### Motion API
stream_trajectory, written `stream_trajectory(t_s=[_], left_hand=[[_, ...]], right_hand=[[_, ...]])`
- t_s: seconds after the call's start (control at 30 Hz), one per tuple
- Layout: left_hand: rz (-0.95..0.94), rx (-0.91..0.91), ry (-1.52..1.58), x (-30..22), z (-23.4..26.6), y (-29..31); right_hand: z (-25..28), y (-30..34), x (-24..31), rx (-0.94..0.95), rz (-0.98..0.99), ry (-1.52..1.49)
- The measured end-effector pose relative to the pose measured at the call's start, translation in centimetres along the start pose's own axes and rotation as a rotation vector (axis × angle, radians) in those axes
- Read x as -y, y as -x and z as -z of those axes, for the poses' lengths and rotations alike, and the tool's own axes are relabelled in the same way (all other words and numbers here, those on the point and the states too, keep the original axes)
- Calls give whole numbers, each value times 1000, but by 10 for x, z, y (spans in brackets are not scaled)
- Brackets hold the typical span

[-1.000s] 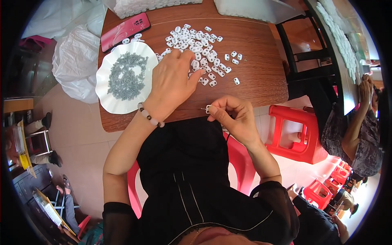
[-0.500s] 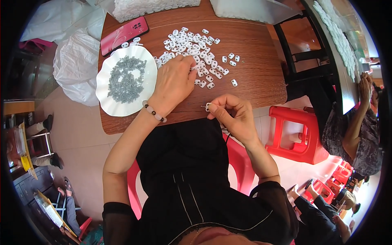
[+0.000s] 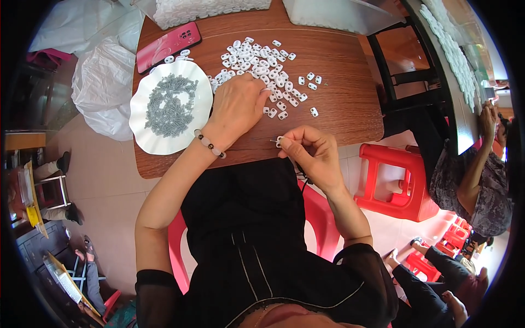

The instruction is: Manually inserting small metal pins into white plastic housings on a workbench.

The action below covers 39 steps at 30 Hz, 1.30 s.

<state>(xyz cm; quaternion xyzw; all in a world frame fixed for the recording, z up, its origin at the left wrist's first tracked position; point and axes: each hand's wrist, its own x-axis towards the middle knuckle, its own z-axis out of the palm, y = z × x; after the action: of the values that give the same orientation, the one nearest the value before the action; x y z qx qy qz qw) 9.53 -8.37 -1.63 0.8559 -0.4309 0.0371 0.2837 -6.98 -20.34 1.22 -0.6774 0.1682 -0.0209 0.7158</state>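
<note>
Since a second ago the left hand (image 3: 238,106) has drawn its thumb and fingers closer together, and the dark-trousered legs (image 3: 418,284) of a seated person have shifted; the right hand has barely moved. The left hand bends over the near side of a heap of small white two-holed pieces (image 3: 254,57), hiding part of it; whether it grips one cannot be told. The right hand (image 3: 317,156) pinches a small white loop-shaped piece (image 3: 279,141), a thin pin jutting leftward, above the near edge of the brown wood-grain table (image 3: 339,71). Along the left edge stands a white scalloped plate (image 3: 140,131) of slender grey rods (image 3: 169,123), beside the left forearm. A pink phone (image 3: 168,46) fills the far left corner; translucent boxes (image 3: 339,15) line the far edge.
</note>
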Motion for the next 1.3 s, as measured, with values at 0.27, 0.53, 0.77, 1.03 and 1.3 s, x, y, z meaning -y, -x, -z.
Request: stream_trajectory(t_s=[0.27, 0.53, 0.77, 1.03, 1.3], left_hand=[[445, -11, 910, -7, 19, 14], [614, 52, 1337, -19, 33, 54], [722, -76, 1401, -28, 28, 96], [844, 19, 1659, -35, 31, 112], [831, 35, 1590, -39, 29, 114]], right_hand=[[4, -1, -4, -11, 52, -58], [-1, 0, -1, -26, 65, -71], [-6, 5, -3, 25, 53, -71], [-17, 6, -4, 60, 87, -131], [-21, 10, -4, 107, 129, -149]])
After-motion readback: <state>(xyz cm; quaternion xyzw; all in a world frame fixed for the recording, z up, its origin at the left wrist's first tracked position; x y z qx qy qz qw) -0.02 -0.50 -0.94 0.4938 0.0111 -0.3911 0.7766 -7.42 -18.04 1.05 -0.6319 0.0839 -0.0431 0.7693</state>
